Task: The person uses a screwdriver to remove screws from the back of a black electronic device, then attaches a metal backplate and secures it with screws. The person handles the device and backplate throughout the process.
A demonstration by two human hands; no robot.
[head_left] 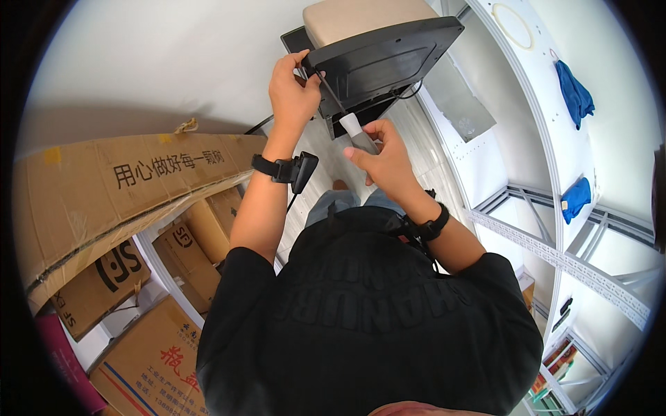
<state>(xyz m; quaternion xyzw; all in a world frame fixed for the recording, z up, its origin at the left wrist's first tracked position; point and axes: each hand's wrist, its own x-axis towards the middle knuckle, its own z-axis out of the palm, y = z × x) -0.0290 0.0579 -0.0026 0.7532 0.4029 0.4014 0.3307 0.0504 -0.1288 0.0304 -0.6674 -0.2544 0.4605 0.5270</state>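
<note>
My right hand (388, 158) is closed round the grey and white handle of a screwdriver (351, 126). Its thin metal shaft slants up and left to the left corner of a black plastic panel (388, 59); the exact tip is hard to make out. My left hand (295, 93) grips that same corner, fingers over the edge and thumb by the shaft. Behind the panel sits a beige padded cushion (368, 21), like that of a seat. A black cable (415, 91) loops below the panel's right part.
Cardboard boxes (132, 187) fill a shelf on the left. White metal shelving (534, 232) stands on the right, with blue cloths (574, 97) hanging there. A grey plate (461, 104) lies right of the panel. Grey wood-look flooring (416, 139) shows beneath.
</note>
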